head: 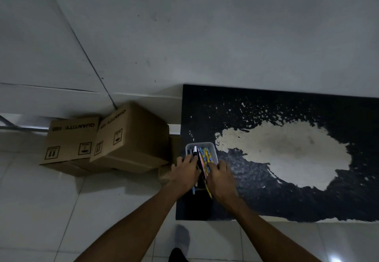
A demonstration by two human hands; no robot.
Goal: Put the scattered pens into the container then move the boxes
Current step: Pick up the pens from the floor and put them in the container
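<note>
The pens [205, 157] are in the container [213, 148] on the dark surface [307, 106], some poking out its near end; the boxes [114, 138] sit left of the container, not moved yet; the left hand [185, 171] presses the pens with nearly straight fingers; the right hand [220, 174] curls round them.
</note>
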